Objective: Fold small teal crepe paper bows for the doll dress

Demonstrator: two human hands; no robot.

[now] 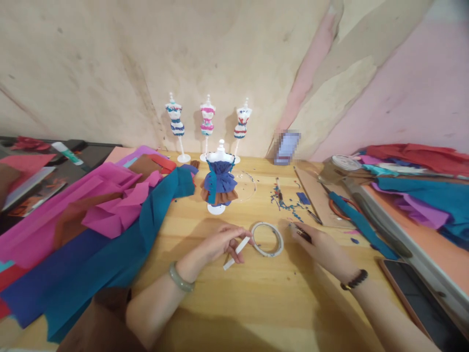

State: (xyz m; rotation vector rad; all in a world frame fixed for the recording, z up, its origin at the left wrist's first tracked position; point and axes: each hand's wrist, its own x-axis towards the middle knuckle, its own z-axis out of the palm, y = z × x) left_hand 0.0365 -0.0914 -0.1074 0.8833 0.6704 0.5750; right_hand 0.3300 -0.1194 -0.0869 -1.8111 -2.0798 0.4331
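Note:
My left hand (220, 244) pinches a white strip (236, 253) that runs from a thin roll of tape (267, 238) lying on the wooden table (256, 303). My right hand (318, 247) lies to the right of the roll, fingers closed round a small dark tool (302, 233) whose kind I cannot make out. Behind the hands stands a small white mannequin (220, 178) dressed in blue and brown crepe paper.
Three more dressed mannequins (207, 124) stand by the wall. Sheets of pink, teal and blue crepe paper (110, 220) cover the left side. Paper scraps (286, 200), a cardboard piece, a teal strip (359, 222) and a phone (417, 298) lie to the right.

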